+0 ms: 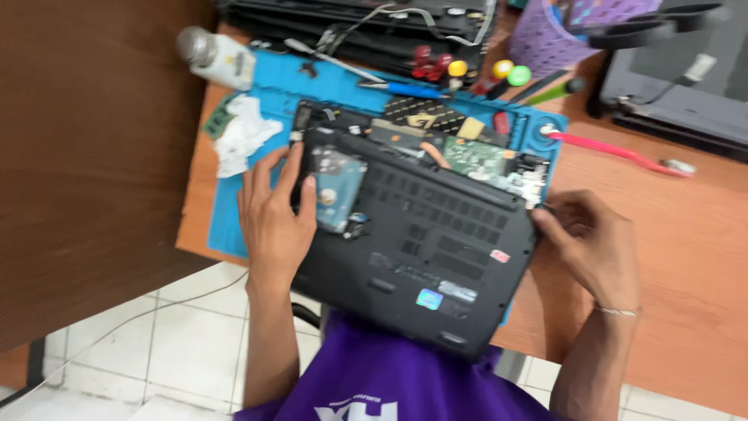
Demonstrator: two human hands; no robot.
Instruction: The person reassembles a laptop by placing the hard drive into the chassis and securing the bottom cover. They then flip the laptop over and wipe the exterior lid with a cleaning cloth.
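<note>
Both hands grip the upturned laptop: left hand and right hand closed on its edges; part of the bottom already off, circuit board bared, most cover remaining.

Whole view motion-blurred. Laptop sticker details unreadable. Left hand covers the laptop's left edge; right hand fingertips hide its right corner. Basket and stacked laptops cut off by top edge.
</note>
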